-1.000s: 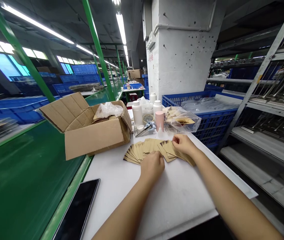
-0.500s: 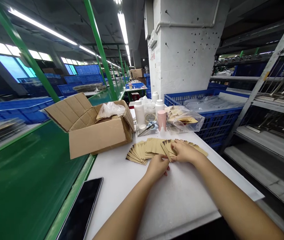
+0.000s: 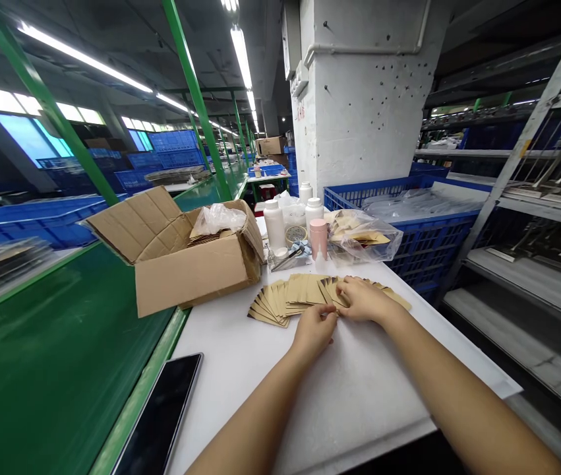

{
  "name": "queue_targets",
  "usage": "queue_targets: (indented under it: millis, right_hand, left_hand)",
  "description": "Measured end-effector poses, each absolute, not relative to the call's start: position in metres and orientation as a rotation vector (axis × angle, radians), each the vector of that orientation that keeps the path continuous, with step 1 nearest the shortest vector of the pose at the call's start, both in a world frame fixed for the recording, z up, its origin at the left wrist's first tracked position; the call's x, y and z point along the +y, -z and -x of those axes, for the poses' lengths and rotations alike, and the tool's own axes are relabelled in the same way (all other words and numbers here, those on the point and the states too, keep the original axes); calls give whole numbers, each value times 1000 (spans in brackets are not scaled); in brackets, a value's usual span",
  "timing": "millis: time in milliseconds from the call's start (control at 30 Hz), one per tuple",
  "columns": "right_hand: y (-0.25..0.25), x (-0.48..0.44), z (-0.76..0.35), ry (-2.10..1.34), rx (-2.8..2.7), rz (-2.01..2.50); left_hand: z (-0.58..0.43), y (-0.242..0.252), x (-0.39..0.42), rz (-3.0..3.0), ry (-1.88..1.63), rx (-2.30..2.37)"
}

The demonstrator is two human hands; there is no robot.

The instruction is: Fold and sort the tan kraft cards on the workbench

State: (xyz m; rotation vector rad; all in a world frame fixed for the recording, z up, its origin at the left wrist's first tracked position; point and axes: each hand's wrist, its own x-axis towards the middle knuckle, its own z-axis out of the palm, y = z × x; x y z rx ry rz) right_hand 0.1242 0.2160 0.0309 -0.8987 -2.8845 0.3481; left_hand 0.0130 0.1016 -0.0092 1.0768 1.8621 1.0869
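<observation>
A row of thin tan cards (image 3: 304,290) with dark corners lies fanned out across the white table. My left hand (image 3: 316,330) is at the near edge of the row, its fingers curled together with the thumb on top; whatever is between them is hidden. Just to its right, my right hand (image 3: 363,300) has bent fingers over the cards and its thumb on their near side, gripping some of them. The fingertips of both hands are close together. My right hand covers part of the row.
An open cardboard box (image 3: 188,274) stands left, beside the green conveyor belt (image 3: 62,356). A phone (image 3: 161,412) lies at the left table edge. Behind the cards are white bottles (image 3: 274,224), a pink bottle (image 3: 318,239) and a plastic bag (image 3: 364,237). A blue crate (image 3: 409,244) stands beyond.
A card that stood tilted between my hands no longer shows there. My left hand has shifted slightly right, its fingers drawn closer together. My right hand has barely moved.
</observation>
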Motion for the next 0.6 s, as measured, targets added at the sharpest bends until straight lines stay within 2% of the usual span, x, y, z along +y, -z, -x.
queue_targets:
  millis: [333,600]
  right_hand:
    - [-26,219,-115,-358,-2661,816]
    - [-5,221,-79,-222,-2569,692]
  left_hand:
    - [-13,2,95,-1402,-1003,2081]
    - [-15,3,92,-1572,-854,2134]
